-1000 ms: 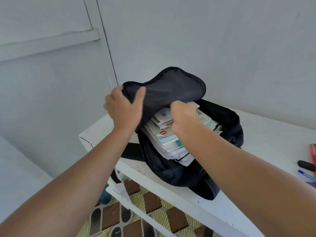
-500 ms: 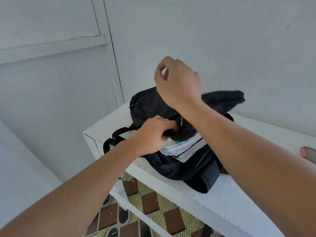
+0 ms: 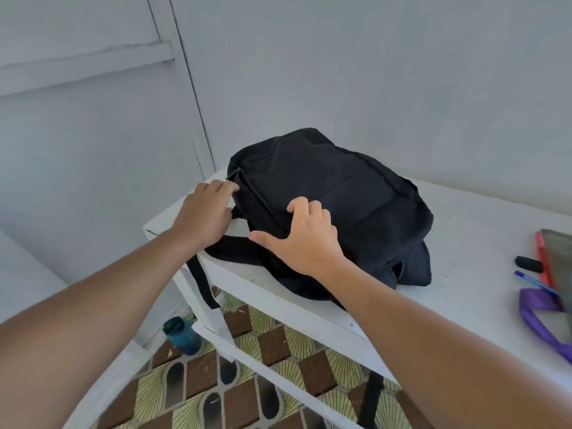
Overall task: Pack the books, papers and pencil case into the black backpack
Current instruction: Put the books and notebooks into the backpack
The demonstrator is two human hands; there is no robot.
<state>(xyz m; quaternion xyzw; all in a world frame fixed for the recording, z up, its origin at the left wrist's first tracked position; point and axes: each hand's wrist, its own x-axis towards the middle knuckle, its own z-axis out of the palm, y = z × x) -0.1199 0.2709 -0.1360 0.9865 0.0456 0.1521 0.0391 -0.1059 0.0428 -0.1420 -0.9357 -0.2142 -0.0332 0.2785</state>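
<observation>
On the white table's left end lies the black backpack, flap down, no books showing. Left hand fingertips at the zipper corner, pinch unclear; right hand spread flat, pressing the front. Likely closing step; next, draw the zipper while bracing. Pens well apart.

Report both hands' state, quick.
Left hand: fingers at the backpack's zipper end; whether it pinches anything cannot be told.
Right hand: open, spread fingers pressing on the backpack.

Both arms stretched forward. Left hand at the black backpack's left edge, fingers bent against it; right hand spread flat on its near side.
</observation>
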